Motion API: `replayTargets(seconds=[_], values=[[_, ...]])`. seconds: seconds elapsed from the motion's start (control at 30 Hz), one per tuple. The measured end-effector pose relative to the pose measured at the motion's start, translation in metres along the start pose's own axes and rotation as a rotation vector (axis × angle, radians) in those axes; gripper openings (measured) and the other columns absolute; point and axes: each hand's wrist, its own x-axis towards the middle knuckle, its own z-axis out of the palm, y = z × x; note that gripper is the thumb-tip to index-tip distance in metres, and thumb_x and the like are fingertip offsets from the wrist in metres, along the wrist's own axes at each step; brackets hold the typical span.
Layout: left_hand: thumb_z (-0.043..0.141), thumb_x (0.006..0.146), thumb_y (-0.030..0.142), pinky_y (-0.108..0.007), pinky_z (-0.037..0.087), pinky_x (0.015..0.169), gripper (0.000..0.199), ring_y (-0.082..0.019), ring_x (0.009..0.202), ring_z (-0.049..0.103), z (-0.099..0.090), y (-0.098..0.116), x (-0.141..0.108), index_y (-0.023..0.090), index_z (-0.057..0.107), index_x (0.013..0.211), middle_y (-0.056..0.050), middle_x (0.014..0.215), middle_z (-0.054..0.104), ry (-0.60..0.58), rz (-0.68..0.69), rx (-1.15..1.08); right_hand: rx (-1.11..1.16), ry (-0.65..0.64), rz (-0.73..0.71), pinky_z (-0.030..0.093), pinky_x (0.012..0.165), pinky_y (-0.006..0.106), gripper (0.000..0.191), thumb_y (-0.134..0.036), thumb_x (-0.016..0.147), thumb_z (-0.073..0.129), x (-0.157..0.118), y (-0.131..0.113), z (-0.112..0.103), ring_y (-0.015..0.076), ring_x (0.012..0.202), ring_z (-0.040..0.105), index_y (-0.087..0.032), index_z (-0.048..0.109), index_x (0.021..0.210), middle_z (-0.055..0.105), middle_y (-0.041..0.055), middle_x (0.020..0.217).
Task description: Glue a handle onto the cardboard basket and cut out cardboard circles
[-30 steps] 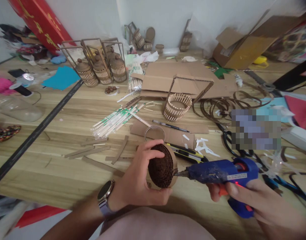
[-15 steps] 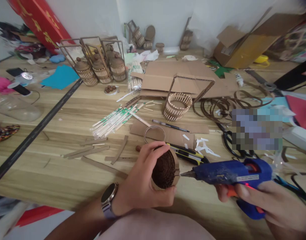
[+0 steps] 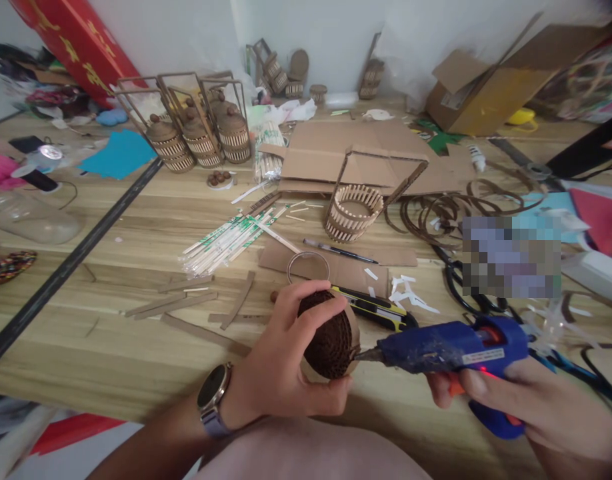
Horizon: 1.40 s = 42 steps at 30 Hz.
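My left hand [image 3: 291, 353] is wrapped round a coiled cardboard disc [image 3: 329, 343], dark brown with ridged layers and a paler band along its right edge. In my right hand [image 3: 531, 400] is a blue hot glue gun [image 3: 451, 347], its small red light lit and my fingers at the orange trigger. The metal nozzle meets the right rim of the disc. Just behind the disc lie a yellow and black utility knife [image 3: 371, 309] and a thin ring [image 3: 309, 268]. A small basket of sticks with a tall cardboard handle [image 3: 355, 213] stands farther back.
Several finished lidded baskets [image 3: 203, 140] stand at the back left. Wrapped chopsticks [image 3: 226, 243], cardboard strips [image 3: 176, 303] and a pen [image 3: 340, 251] lie mid-table. Right of them are coiled brown strips [image 3: 426, 207], black-handled scissors [image 3: 466, 287] and white paper scraps [image 3: 411, 293].
The glue gun has shifted slightly left, bringing its nozzle onto the disc's rim. The disc has turned a little in my left hand, showing more of its ridged face.
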Motion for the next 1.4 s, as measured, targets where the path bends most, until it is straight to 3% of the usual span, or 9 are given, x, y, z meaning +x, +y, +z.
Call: replayTargets(seconds=[0.37, 0.6, 0.8, 0.97, 1.1, 1.23, 1.4], values=[[0.068, 0.072, 0.020, -0.051, 0.040, 0.110, 0.075, -0.033, 0.130, 0.044, -0.002, 0.001, 0.001, 0.024, 0.036, 0.140, -0.015, 0.137, 0.039, 0.042, 0.076, 0.132, -0.119, -0.058, 0.010, 0.054, 0.059, 0.031, 0.048, -0.066, 0.083, 0.063, 0.000, -0.004, -0.008, 0.0209, 0.063, 0.065, -0.022, 0.077, 0.070, 0.069, 0.0068, 0.068], [0.071, 0.069, 0.023, -0.052, 0.042, 0.106, 0.074, -0.034, 0.127, 0.048, 0.005, 0.006, 0.004, 0.028, 0.038, 0.135, -0.013, 0.133, 0.042, 0.067, -0.045, 0.071, -0.134, 0.017, -0.015, 0.050, 0.053, 0.029, 0.052, -0.070, 0.079, 0.064, 0.002, -0.009, -0.005, 0.0197, 0.056, 0.061, -0.023, 0.075, 0.062, 0.065, 0.0048, 0.060], [0.072, 0.069, 0.020, -0.050, 0.042, 0.107, 0.068, -0.032, 0.125, 0.049, 0.011, 0.011, 0.006, 0.027, 0.042, 0.129, -0.011, 0.130, 0.044, 0.088, -0.151, 0.000, -0.088, 0.161, 0.088, 0.049, 0.060, 0.030, 0.056, -0.077, 0.071, 0.066, 0.000, -0.018, 0.001, 0.0191, 0.060, 0.058, -0.023, 0.071, 0.058, 0.063, 0.0034, 0.060], [0.072, 0.068, 0.019, -0.050, 0.039, 0.108, 0.066, -0.030, 0.125, 0.049, 0.015, 0.010, 0.007, 0.026, 0.044, 0.127, -0.010, 0.130, 0.044, 0.091, -0.199, -0.045, -0.094, 0.055, 0.060, 0.048, 0.058, 0.031, 0.053, -0.074, 0.075, 0.066, 0.002, -0.012, -0.004, 0.0197, 0.060, 0.059, -0.023, 0.072, 0.059, 0.063, 0.0041, 0.061], [0.073, 0.069, 0.019, -0.048, 0.040, 0.108, 0.063, -0.029, 0.125, 0.049, 0.016, 0.011, 0.009, 0.026, 0.045, 0.125, -0.010, 0.129, 0.045, 0.092, -0.228, -0.087, -0.087, 0.208, 0.129, 0.047, 0.062, 0.032, 0.059, -0.080, 0.067, 0.067, -0.001, -0.020, 0.004, 0.0198, 0.060, 0.057, -0.023, 0.070, 0.054, 0.062, 0.0036, 0.059], [0.073, 0.069, 0.018, -0.047, 0.042, 0.107, 0.062, -0.029, 0.124, 0.050, 0.017, 0.011, 0.009, 0.026, 0.046, 0.125, -0.010, 0.128, 0.045, 0.096, -0.231, -0.102, -0.123, 0.262, 0.141, 0.047, 0.059, 0.032, 0.061, -0.083, 0.063, 0.067, -0.002, -0.026, 0.010, 0.0194, 0.057, 0.054, -0.023, 0.068, 0.050, 0.060, 0.0032, 0.057], [0.073, 0.069, 0.017, -0.045, 0.042, 0.107, 0.062, -0.027, 0.123, 0.051, 0.017, 0.011, 0.008, 0.026, 0.046, 0.124, -0.009, 0.128, 0.046, 0.110, -0.223, -0.105, -0.143, 0.114, 0.061, 0.052, 0.054, 0.031, 0.054, -0.073, 0.072, 0.066, 0.001, -0.012, -0.002, 0.0198, 0.054, 0.057, -0.023, 0.069, 0.053, 0.061, 0.0040, 0.057]])
